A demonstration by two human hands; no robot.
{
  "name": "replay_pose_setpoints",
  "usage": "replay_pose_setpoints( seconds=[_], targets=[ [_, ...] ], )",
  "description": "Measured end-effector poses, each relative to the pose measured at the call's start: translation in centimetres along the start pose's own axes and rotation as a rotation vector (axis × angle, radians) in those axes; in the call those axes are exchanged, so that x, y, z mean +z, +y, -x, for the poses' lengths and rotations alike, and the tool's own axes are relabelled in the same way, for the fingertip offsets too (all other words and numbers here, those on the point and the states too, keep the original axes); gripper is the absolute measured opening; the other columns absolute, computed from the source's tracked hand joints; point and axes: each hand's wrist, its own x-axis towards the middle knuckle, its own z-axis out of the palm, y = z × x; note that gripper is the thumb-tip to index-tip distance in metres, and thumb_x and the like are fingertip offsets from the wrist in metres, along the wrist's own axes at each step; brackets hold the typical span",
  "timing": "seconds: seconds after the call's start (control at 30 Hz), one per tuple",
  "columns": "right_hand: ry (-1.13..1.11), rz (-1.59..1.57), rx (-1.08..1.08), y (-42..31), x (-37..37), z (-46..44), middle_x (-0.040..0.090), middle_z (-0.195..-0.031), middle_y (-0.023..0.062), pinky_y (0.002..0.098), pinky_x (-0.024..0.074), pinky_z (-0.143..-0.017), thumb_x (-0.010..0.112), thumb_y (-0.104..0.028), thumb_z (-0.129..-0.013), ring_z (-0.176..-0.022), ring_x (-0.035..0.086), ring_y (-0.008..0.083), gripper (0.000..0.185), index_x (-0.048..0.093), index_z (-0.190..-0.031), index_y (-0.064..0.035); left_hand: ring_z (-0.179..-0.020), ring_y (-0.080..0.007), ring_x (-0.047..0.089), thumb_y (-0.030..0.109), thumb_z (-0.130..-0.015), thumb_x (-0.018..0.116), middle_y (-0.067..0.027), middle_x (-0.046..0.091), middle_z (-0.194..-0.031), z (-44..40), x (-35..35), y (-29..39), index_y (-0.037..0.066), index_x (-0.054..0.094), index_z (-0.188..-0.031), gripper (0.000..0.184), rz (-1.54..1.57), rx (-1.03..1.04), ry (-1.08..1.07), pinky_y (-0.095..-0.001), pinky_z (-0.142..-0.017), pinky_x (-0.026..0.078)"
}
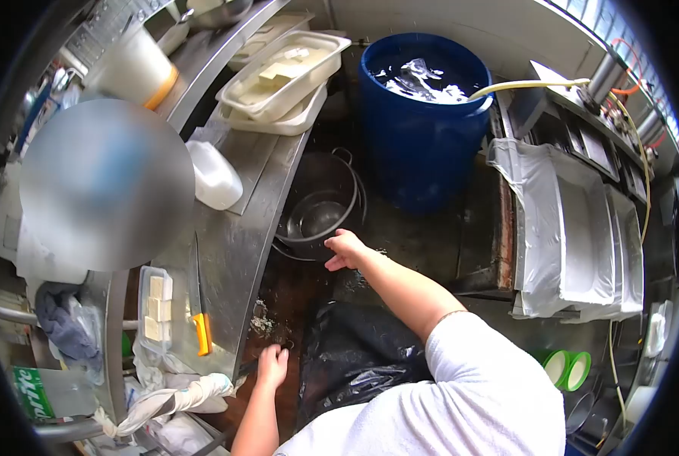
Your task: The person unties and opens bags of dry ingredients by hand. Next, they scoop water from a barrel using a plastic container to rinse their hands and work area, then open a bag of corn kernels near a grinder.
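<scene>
My right hand (344, 250) reaches out at the near rim of a large metal pot (318, 199) on the floor. Its fingers are apart and hold nothing I can see; whether they touch the rim I cannot tell. My left hand (272, 365) hangs low over the floor beside the steel table (229, 262). Its fingers are loosely bent, a little apart, with nothing visible in them. Between my arms lies a black plastic bag (362, 349). White crumbs (262, 323) are scattered on the brown floor close to my left hand.
A blue barrel (427, 144) of water with a hose (529, 83) stands behind the pot. The table carries a yellow-handled knife (203, 334), a box of white blocks (155, 308), a white jug (216, 176) and stacked trays (320, 64). Cloth-lined bins (583, 243) stand right. A person's head is blurred at left.
</scene>
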Motion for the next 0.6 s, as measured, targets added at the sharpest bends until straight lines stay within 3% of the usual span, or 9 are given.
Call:
replay_pose_setpoints(
  seconds=[0.07, 0.1, 0.13, 0.23, 0.3, 0.33, 0.4, 0.5, 0.6],
  targets=[
    [0.096, 0.172, -0.059, -0.7, -1.9, 4.1, 0.059, -0.136, 0.0196, 0.0498, 0.0631, -0.069, 0.067, -0.021, -0.094, -0.076, 0.073, 0.0355, 0.069, 0.038, -0.156, -0.0104, -0.094, -0.0441, 0.065, 0.035, -0.095, 0.065, -0.0248, 0.069, -0.095, 6.9, 1.3, -3.6, 0.001, 0.067, -0.093, 0.035, 0.001, -0.329, -0.166, -0.0517, -0.083, 0.052],
    [0.100, 0.271, -0.117, -1.1, -4.4, 6.5, 0.064, -0.131, 0.0180, 0.0476, 0.0629, -0.069, 0.068, -0.024, -0.094, -0.076, 0.073, 0.0316, 0.071, 0.039, -0.156, -0.0101, -0.092, -0.0441, 0.066, 0.035, -0.098, 0.061, -0.0254, 0.069, -0.094, 10.9, 3.1, -8.1, 0.001, 0.067, -0.089, 0.036, -0.038, -0.297, -0.220, -0.0533, -0.082, 0.052],
    [0.185, 0.363, -0.197, -2.2, -6.5, 10.7, 0.069, -0.123, 0.0154, 0.0370, 0.0618, -0.067, 0.072, -0.029, -0.093, -0.078, 0.073, 0.0226, 0.065, 0.050, -0.148, -0.0022, -0.098, -0.0451, 0.067, 0.039, -0.097, 0.060, -0.0238, 0.071, -0.099, 14.6, 4.1, -11.2, 0.005, 0.072, -0.108, 0.038, -0.306, -0.252, -0.416, -0.0521, -0.085, 0.053],
    [0.600, 0.705, -0.499, -0.8, -17.4, 16.5, 0.067, -0.131, 0.0221, 0.0410, 0.0503, -0.106, 0.070, -0.026, -0.090, -0.122, 0.064, 0.0338, 0.054, 0.061, -0.135, 0.0006, -0.097, -0.0462, 0.067, 0.040, -0.098, 0.058, -0.0246, 0.071, -0.099, 21.9, 4.8, -12.9, 0.004, 0.073, -0.107, 0.039, -0.318, -0.396, -0.591, -0.0527, -0.085, 0.053],
    [0.955, 0.994, -0.798, 1.2, -25.4, 20.8, 0.068, -0.120, 0.0247, 0.0452, 0.0512, -0.102, 0.071, -0.025, -0.087, -0.114, 0.065, 0.0408, 0.050, 0.063, -0.128, 0.0011, -0.097, -0.0470, 0.067, 0.041, -0.098, 0.057, -0.0251, 0.071, -0.098, 23.8, 5.3, -12.1, 0.004, 0.074, -0.106, 0.041, -0.216, -0.510, -0.560, -0.0531, -0.085, 0.052],
    [1.121, 1.213, -0.756, 2.2, -29.1, 23.0, 0.065, -0.125, 0.0232, 0.0530, 0.0485, -0.101, 0.073, -0.030, -0.087, -0.118, 0.061, 0.0427, 0.053, 0.061, -0.130, -0.0014, -0.097, -0.0474, 0.067, 0.041, -0.098, 0.057, -0.0253, 0.071, -0.098, 23.8, 5.5, -11.7, 0.004, 0.074, -0.105, 0.041, -0.184, -0.525, -0.540, -0.0533, -0.085, 0.052],
    [1.371, 1.294, -0.236, 4.4, -32.9, 26.7, 0.033, -0.160, 0.0257, 0.0716, 0.0259, -0.114, 0.070, -0.040, -0.091, -0.149, 0.027, 0.0497, 0.073, 0.043, -0.151, -0.0077, -0.096, -0.0482, 0.067, 0.042, -0.099, 0.055, -0.0258, 0.071, -0.097, 24.1, 6.5, -11.9, 0.004, 0.075, -0.104, 0.043, -0.128, -0.531, -0.493, -0.0537, -0.085, 0.052],
    [1.433, 1.340, -0.039, 9.3, -39.6, 28.3, 0.021, -0.166, 0.0277, 0.0632, 0.0208, -0.121, 0.066, -0.043, -0.094, -0.152, 0.019, 0.0503, 0.083, 0.030, -0.160, -0.0089, -0.096, -0.0493, 0.067, 0.043, -0.099, 0.054, -0.0265, 0.071, -0.096, 22.9, 7.4, -11.7, 0.004, 0.076, -0.102, 0.045, -0.049, -0.469, -0.385, -0.0543, -0.085, 0.052],
    [1.258, 1.117, 0.112, 8.3, -36.9, 29.1, 0.021, -0.166, 0.0275, 0.0593, 0.0201, -0.123, 0.058, -0.050, -0.098, -0.153, 0.017, 0.0496, 0.083, 0.025, -0.162, -0.0070, -0.095, -0.0505, 0.067, 0.044, -0.100, 0.052, -0.0273, 0.071, -0.095, 19.4, 8.7, -13.0, 0.004, 0.077, -0.101, 0.047, -0.143, -0.134, -0.203, -0.0549, -0.084, 0.052]
  ],
)
